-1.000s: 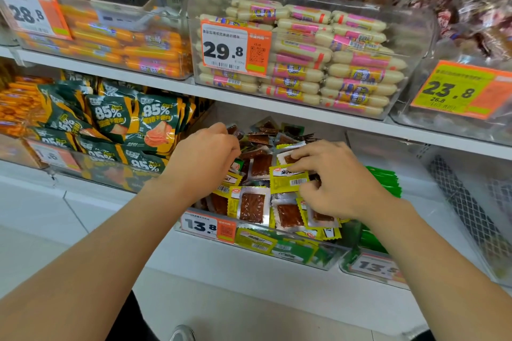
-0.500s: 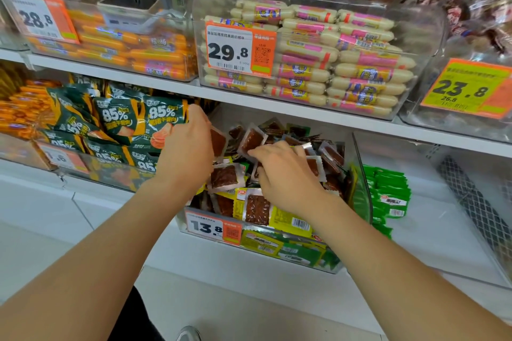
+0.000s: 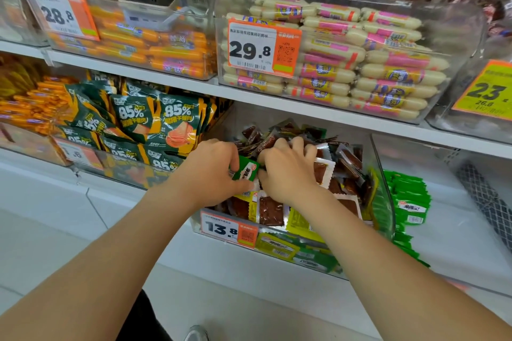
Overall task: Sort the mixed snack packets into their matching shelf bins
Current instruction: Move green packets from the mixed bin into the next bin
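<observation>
Head view. Both hands are in the clear bin [image 3: 385, 202] on the lower shelf, at about 5 o'clock from the middle of the view. The bin holds a heap of mixed packets. Brown packets [image 3: 270, 212] with white or yellow edges lie on top, and yellow-green ones [image 3: 277, 248] press against the front wall. A price tag [image 3: 221, 228] reading 13.8 hangs at the bin's 7 o'clock corner.

The left hand [image 3: 210, 171] has its fingers curled and pinches a green packet [image 3: 245, 170] between thumb and fingertips. The packet sits tilted above the heap, at that hand's 3 o'clock, between the two hands. The right hand [image 3: 288, 171] lies just beside the packet's right edge. Its fingers are bent down into the brown packets at its 12 o'clock, and I cannot tell whether they grip one.

At the bin's 3 o'clock, outside its wall, a green stack [image 3: 410, 202] of packets lies on the shelf. At 9 o'clock stand dark pouches [image 3: 155, 124] marked 85%. On the shelf above, pale sausages [image 3: 374, 63] tagged 29.8 fill a bin at 12 o'clock. Orange sausages [image 3: 155, 44] fill another at 11 o'clock.
</observation>
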Demonstrator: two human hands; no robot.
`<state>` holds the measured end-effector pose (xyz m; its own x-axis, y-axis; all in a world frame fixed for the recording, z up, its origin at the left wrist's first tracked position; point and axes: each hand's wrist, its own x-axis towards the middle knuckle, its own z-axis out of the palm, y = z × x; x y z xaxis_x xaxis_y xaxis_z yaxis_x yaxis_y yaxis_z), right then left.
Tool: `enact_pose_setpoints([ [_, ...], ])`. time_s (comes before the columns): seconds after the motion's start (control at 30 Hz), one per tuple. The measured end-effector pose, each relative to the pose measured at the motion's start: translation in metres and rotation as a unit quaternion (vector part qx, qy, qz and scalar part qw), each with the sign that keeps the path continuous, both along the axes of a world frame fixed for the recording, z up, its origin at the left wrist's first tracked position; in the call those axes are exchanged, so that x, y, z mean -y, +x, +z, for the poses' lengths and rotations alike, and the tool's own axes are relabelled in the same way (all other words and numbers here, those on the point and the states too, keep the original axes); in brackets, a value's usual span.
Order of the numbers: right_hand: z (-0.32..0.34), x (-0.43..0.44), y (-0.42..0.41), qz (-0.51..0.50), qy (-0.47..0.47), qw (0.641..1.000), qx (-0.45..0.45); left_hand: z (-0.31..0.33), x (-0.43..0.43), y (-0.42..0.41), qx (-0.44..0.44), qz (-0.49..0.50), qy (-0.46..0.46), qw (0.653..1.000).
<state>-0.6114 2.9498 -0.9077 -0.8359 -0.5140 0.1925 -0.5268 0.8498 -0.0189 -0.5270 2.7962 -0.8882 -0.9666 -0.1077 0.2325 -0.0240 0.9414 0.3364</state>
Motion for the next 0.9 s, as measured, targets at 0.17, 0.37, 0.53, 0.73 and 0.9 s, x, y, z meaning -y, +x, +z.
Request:
enact_pose_setpoints([
  [0.17, 0.011, -0.008, 0.003, -0.018, -0.173, 0.984, 0.033, 0.0, 0.0, 0.0, 0.0, 0.019, 0.019, 1.0],
  [0.37, 0.034, -0.05, 0.015, 0.042, -0.393, 0.918, 0.039, 0.004, -0.005, 0.0, -0.092, 0.069, 0.124, 0.986],
  [0.53, 0.034, -0.063, 0.024, 0.066, -0.439, 0.895, 0.043, 0.011, -0.009, 0.004, -0.058, 0.042, 0.292, 0.954],
  [0.73, 0.024, -0.051, 0.036, 0.051, -0.423, 0.904, 0.039, 0.033, -0.025, 0.018, 0.02, -0.084, 0.493, 0.866],
  [0.9, 0.031, -0.053, 0.037, 0.063, -0.417, 0.904, 0.069, 0.02, -0.014, 0.014, -0.045, -0.023, 0.328, 0.943],
])
